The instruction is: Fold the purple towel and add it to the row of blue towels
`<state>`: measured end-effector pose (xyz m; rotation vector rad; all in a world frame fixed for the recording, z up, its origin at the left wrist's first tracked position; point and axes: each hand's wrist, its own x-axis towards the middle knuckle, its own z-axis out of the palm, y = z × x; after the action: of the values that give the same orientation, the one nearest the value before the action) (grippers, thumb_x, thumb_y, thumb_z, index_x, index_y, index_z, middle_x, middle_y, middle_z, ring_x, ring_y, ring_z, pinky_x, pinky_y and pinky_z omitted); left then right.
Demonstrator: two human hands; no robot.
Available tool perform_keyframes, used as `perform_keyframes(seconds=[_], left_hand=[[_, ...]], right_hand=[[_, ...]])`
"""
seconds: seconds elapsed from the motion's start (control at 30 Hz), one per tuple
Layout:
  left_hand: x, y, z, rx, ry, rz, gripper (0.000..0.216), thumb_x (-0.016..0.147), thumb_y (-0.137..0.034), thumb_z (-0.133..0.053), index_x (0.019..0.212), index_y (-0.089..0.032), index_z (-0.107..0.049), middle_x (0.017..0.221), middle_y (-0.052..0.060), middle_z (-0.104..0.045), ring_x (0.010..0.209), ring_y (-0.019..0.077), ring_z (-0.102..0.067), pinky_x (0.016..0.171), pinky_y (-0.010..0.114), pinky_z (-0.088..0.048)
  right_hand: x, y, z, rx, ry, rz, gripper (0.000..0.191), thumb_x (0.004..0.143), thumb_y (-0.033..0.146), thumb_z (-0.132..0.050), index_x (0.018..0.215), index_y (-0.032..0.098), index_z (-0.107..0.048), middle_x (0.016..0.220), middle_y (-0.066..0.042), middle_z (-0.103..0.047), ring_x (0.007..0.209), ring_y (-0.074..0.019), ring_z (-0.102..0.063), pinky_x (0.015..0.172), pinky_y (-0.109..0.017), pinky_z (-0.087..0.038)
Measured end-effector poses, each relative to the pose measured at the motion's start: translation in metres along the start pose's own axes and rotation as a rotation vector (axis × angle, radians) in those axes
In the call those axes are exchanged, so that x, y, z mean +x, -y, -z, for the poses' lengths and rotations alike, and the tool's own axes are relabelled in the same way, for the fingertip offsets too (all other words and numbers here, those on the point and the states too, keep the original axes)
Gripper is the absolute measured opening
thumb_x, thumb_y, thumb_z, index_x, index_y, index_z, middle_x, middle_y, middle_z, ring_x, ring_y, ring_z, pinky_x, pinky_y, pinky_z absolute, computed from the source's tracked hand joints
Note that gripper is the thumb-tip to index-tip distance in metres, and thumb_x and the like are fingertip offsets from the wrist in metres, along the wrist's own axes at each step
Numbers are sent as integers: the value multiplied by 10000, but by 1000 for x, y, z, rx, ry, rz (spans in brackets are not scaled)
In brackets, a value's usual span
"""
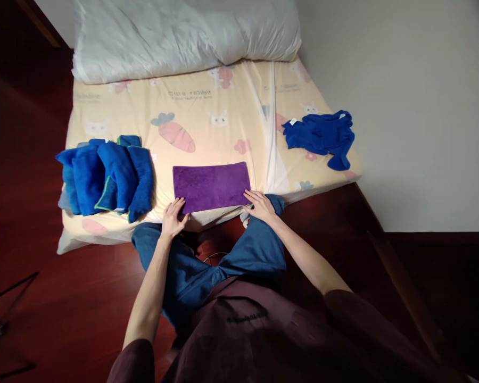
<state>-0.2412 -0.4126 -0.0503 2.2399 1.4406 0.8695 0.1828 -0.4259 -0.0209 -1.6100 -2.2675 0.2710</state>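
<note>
A purple cloth (211,186) lies flat as a neat rectangle at the near edge of the bed (135,109). My left hand (173,217) rests at its near left corner, fingertips on the cloth and thumb spread apart by the near edge. At the near right corner, my right hand (261,206) touches the cloth with its fingers stretched out and the thumb lower, along the edge. Both hands look open. Left of the cloth is a loose pile of blue cloths (115,175), some with green edging. Crumpled dark blue cloth (321,135) with white tags lies to the right.
A pale folded quilt (183,37) takes up the far end of the bed. The wall (415,117) borders the right side. Black stand legs (0,330) stand on the dark red floor (75,298) at lower left. My knees are against the bed's near edge.
</note>
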Motion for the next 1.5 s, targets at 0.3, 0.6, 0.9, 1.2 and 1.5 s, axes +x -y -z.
perform_keyframes(seconds=[0.3,0.6,0.9,1.2,1.5], left_hand=[[5,8,0,-14,15,-8,528,897,-161,-487,1405,-212,-620,1480,108,-628,1439,288,-531,1194,549,-410],[-5,20,39,-39,227,-51,608,831,-109,-447,1391,-215,-659,1381,103,-693,1260,287,-652,1110,516,-480],[-10,17,30,-277,2,304,389,962,-473,-567,1194,-197,-713,1171,101,-764,1093,277,-712,1022,447,-560],[-5,17,29,-250,-89,408,446,919,-576,-608,1096,-176,-698,938,88,-761,852,246,-715,810,378,-590],[-7,17,28,-236,-91,412,458,907,-557,-640,1141,-170,-712,1018,108,-781,923,264,-736,862,395,-590]], right_hand=[[13,1,1,-24,102,-20,595,908,39,-513,1486,143,-607,1530,-112,-590,1463,-291,-519,1210,-535,-449],[-4,-7,4,281,66,1,655,863,-11,-435,1414,239,-682,1473,-16,-644,1391,-196,-606,1229,-408,-467],[4,-14,-2,546,-49,-213,375,913,180,-599,1237,245,-777,1247,-33,-780,1183,-224,-733,1114,-396,-553],[5,-31,-22,480,-44,-301,352,972,367,-643,1279,212,-718,1112,-80,-797,953,-239,-763,933,-422,-625],[5,-30,-22,424,-23,-312,349,973,350,-662,1288,207,-713,1099,-87,-796,925,-232,-759,904,-401,-634]])
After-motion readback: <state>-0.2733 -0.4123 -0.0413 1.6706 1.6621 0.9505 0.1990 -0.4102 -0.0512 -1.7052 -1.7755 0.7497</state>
